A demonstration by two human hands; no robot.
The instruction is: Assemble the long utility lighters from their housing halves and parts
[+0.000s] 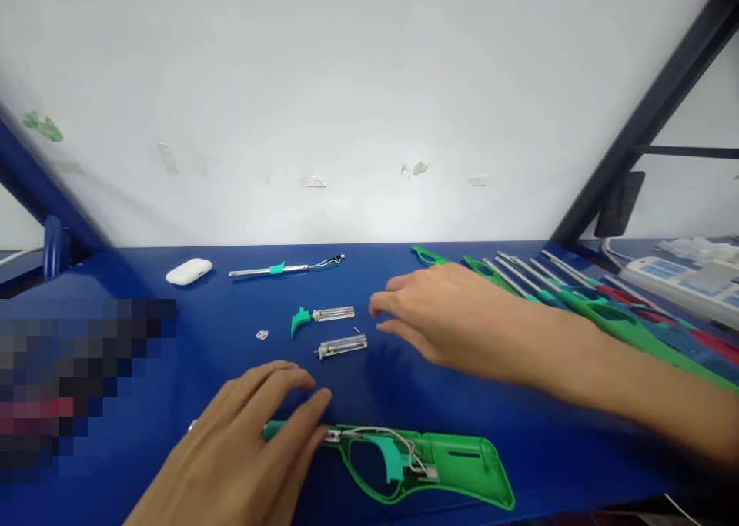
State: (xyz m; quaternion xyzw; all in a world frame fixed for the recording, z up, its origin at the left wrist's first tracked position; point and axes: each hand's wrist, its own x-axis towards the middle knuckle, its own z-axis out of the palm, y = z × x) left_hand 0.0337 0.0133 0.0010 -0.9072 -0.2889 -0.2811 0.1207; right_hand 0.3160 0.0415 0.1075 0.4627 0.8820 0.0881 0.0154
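Note:
My left hand [248, 441] lies over the barrel of a green utility lighter [456, 464], fingers curled about it. The lighter's handle lies opened, showing a teal trigger [386, 455] and white wires. Above the table, my right hand [444, 318] has thumb and fingertips apart, with nothing visible between them. Just left of its fingertips are two clear fuel tanks. The rear tank [335, 313] has a teal trigger piece [300, 320] at its left end; the front tank [343, 345] has a tiny metal pin [356, 330] beside it.
A metal lighter tube with wires [269, 271] lies at the back, near a white earbud case [189, 272]. Small pinkish pieces [262, 334] sit left of the tanks. Green and red lighters [612, 318] line the right side, partly behind my forearm. A power strip [687, 283] is farther right.

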